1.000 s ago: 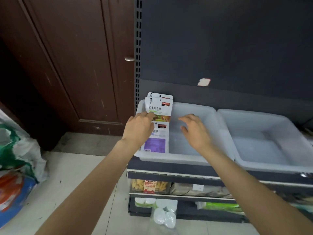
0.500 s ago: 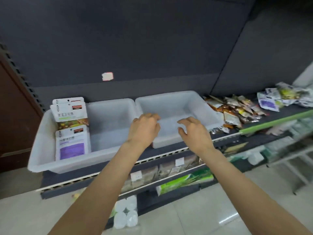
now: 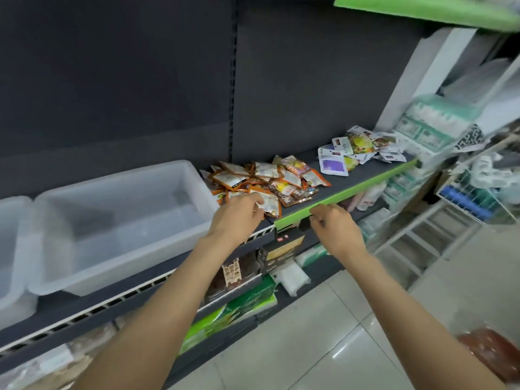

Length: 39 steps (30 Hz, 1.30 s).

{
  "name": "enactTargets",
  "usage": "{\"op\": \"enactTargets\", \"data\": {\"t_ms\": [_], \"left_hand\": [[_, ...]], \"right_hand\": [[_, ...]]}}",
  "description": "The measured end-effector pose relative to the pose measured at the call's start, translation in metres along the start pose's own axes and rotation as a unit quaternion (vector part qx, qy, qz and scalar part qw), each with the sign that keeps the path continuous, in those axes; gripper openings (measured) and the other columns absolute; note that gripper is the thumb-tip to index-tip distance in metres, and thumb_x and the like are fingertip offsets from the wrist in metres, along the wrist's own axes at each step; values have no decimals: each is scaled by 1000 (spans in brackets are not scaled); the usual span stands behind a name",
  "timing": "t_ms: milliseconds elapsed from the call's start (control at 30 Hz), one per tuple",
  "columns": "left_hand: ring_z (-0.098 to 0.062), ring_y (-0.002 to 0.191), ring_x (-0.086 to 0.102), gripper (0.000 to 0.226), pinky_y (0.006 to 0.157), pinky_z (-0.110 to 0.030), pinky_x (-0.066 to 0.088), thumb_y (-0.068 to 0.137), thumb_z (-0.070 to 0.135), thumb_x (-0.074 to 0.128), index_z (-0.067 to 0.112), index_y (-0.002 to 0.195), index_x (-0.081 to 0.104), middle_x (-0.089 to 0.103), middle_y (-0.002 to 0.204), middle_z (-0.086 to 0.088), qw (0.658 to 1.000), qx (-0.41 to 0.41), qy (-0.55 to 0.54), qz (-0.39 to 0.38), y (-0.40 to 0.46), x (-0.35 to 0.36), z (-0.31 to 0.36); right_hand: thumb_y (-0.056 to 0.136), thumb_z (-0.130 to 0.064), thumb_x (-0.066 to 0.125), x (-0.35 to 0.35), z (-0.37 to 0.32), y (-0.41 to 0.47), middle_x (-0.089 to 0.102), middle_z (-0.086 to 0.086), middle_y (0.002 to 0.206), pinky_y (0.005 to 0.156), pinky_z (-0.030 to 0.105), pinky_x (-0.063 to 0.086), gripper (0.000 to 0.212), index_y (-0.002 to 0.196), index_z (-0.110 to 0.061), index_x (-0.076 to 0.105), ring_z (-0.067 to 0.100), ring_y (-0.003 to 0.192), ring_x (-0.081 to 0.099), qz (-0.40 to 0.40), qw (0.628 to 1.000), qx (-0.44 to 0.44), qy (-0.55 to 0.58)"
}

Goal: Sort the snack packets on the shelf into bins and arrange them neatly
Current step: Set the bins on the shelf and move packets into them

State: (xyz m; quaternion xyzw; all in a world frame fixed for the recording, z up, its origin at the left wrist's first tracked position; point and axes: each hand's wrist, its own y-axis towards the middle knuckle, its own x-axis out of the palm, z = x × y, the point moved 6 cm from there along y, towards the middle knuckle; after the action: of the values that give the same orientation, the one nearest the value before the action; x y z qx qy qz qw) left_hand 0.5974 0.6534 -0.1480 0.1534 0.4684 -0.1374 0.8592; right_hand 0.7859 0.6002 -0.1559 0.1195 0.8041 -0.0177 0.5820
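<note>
Just beyond both loosely curled, unladen hands (image 3: 284,218) lies the orange packet pile (image 3: 267,182).

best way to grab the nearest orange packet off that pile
Pinch the front edge of the nearest flat orange foil packet from the shelf's open front, by the left hand. It lies flat at the pile's near rim, its edge toward the aisle, so thumb and fingers can likely slide under it.

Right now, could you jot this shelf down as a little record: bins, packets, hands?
bin: translucent white plastic bin on the dark shelf, nothing visible inside
near pile: heap of orange-edged snack packets right of the bin
far pile: white and purple snack packets further right
left hand: at the near pile's edge, grasp unclear
right hand: loosely curled by the green shelf edge, holding nothing
</note>
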Motion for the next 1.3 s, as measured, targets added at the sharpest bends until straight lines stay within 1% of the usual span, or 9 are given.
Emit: {"op": "enactTargets", "data": {"t_ms": [167,300,433,567,733,900,1033,1133,1300], "left_hand": [[-18,97,61,26,77,-36,52,96,25,47,22,119,58,65,107,3,999,27,-28,21,80,41,52],[-21,84,61,26,65,-30,44,96,25,46,24,120,57,66,100,2,998,56,-16,32,157,76,91],[-21,96,61,25,79,-37,51,95,22,47,21,116,61,65,109,-1,997,64,-32,14,238,105,120],[-21,100,61,27,80,-35,50,93,22,48,22,116,62,65,111,0,998,56,-29,7,307,127,141],[-19,89,63,23,81,-39,53,91,19,52,20,111,64,66,99,1,996,43,-57,-46,378,173,160],[-18,85,63,25,80,-39,53,92,20,51,21,115,62,65,100,-1,997,-14,-43,-62,439,220,165],[-21,95,62,28,85,-34,51,91,16,51,18,118,60,63,113,-4,991,-102,-49,-75,469,270,153],[-23,118,50,40,99,-35,42,91,17,55,14,130,51,52,132,-7,983,-140,-12,-118,479,308,147],[-30,125,42,59,105,-37,37,86,18,61,11,140,38,46,136,-15,962,-259,-40,-73,487,328,116]], "right_hand": [[94,-18,45,-21,75,54,58,10,121,78,37,47,32,122,-17,60,33,108,55,18,999,50,-2],[95,-21,45,-37,127,115,59,11,114,77,43,52,31,122,-16,58,32,101,59,32,998,56,18],[96,-21,42,-54,175,179,65,11,99,78,43,52,30,119,-11,59,30,98,60,20,998,57,9],[97,-23,41,-68,219,235,59,11,113,76,39,50,30,120,-12,58,30,103,57,30,998,57,-9],[99,-28,40,-62,275,303,62,9,116,77,39,50,30,121,-17,56,30,106,58,8,998,56,2],[99,-30,41,-44,324,383,59,11,116,70,36,43,31,123,-16,55,32,103,58,-20,1000,3,-21],[98,-29,43,-15,357,443,59,10,117,75,36,48,31,122,-16,57,30,104,57,-75,995,-59,-25],[97,-25,46,3,373,480,45,11,131,85,40,49,38,132,-13,47,30,117,47,-85,991,-94,-32],[96,-28,48,36,377,523,28,12,147,104,39,40,58,148,-16,23,27,135,28,-131,979,-141,-72]]}}
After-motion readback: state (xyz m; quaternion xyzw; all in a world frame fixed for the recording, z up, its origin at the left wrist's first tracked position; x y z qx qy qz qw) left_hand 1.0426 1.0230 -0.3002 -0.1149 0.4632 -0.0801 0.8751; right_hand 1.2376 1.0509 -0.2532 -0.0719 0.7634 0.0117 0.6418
